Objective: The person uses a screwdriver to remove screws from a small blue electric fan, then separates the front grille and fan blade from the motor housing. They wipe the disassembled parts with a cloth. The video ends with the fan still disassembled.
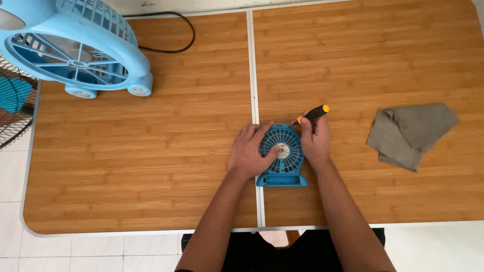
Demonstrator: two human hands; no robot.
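Near the front edge of the wooden surface (151, 166), right over its pale centre seam (252, 75), both hands work on a small blue fan (283, 158) that lies flat on its back with its round grille facing up and its base pointing toward the person. Left hand (248, 153) rests palm-down on the left side of the grille, fingers spread loosely and the thumb reaching in toward the pale hub (282, 150) at the middle — pressing on the fan rather than closed around anything. Right hand (315, 141) sits against the right rim of the fan, curled around a screwdriver (312, 115) with a black handle and orange cap; the handle sticks up and away to the right, while the tip end angles down toward the top edge of the grille, though whether it touches a screw is too small to tell.

Well to the right of the hands lies a crumpled grey cloth (411, 133), apart from everything else. Far off at the back left corner stands a bigger light-blue fan (75, 45), partly cut off by the frame, and a black cable (176, 45) loops on the surface beside it. Beyond the left edge — past the surface — a dark wire grille (12, 108) shows over a white tiled floor (101, 252).
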